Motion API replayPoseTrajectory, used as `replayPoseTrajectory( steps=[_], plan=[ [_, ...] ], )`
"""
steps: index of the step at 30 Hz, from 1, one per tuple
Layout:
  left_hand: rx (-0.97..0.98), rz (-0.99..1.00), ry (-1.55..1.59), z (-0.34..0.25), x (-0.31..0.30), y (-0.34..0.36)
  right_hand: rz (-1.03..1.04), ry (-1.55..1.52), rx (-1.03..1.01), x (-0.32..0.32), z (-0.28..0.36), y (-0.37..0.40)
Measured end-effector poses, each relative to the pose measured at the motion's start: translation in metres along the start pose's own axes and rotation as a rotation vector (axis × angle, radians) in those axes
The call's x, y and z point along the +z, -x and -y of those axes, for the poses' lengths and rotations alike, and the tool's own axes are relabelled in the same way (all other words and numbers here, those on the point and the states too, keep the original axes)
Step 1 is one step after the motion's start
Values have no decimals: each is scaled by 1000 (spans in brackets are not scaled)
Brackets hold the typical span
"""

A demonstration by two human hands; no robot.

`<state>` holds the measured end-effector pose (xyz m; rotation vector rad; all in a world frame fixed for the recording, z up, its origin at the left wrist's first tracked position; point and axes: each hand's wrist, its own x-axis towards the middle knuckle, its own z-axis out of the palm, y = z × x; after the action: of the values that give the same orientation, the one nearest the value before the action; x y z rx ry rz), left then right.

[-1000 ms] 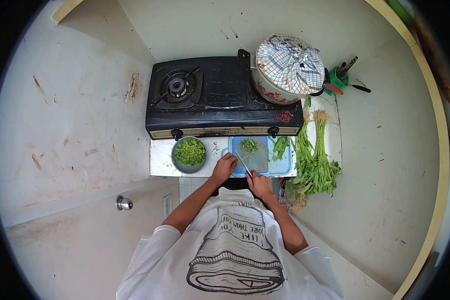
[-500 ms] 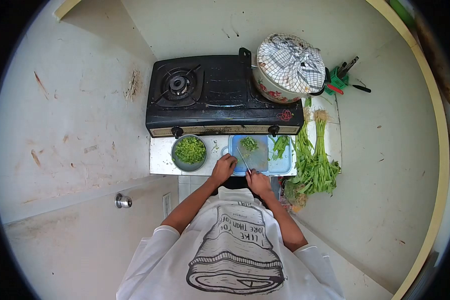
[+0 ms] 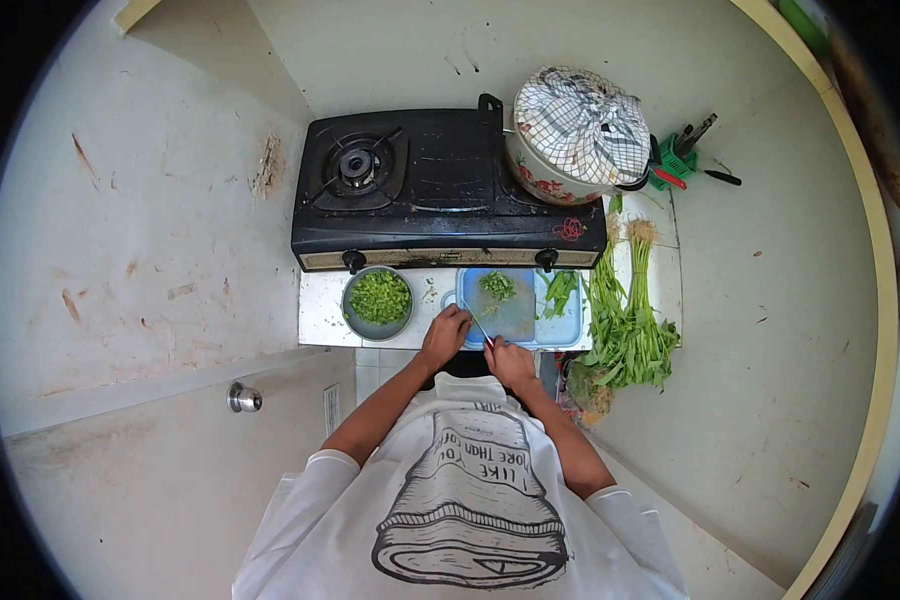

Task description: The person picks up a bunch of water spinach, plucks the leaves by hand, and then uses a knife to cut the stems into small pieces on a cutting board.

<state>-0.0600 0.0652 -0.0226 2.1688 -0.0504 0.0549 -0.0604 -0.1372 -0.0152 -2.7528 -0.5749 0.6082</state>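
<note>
My right hand [image 3: 511, 363] is closed round the handle of a knife [image 3: 479, 324], whose thin blade slants up and left over a blue cutting board [image 3: 528, 331]. At the board's left edge my left hand [image 3: 448, 332] has its fingers curled together, close to the blade. What those fingers hold, if anything, is too small to make out. Chopped greens [image 3: 497, 287] lie in a small heap at the top of the board. A few cut leafy pieces [image 3: 560, 292] rest on its right part.
A grey bowl [image 3: 378, 330] of chopped greens stands left of the board. Behind are a black two-burner stove [image 3: 445, 190] and a cloth-covered pot [image 3: 555, 187]. Bunches of leafy greens [image 3: 645, 340] lie at the right, below a green basket [image 3: 678, 165] of utensils.
My right hand has shifted slightly left, and the knife blade has swung left, nearer my left hand's fingers. My left hand stays almost in place.
</note>
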Motion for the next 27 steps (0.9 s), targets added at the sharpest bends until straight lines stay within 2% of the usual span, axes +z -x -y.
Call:
replayPoseTrajectory(
  steps=[3,6,15,20,27],
  plan=[
    [88,-25,-7,0,0,3,1,-9,17,-2,1,1],
    [89,-34,2,2,0,4,3,-12,20,-6,1,3],
    [-73,-26,68,2,-1,0,-5,-18,61,-9,-9,11],
    [-52,-32,57,3,0,1,-23,-28,14,-19,4,12],
    [4,17,-6,1,-4,3,-14,11,-30,2,3,-1]
  ],
)
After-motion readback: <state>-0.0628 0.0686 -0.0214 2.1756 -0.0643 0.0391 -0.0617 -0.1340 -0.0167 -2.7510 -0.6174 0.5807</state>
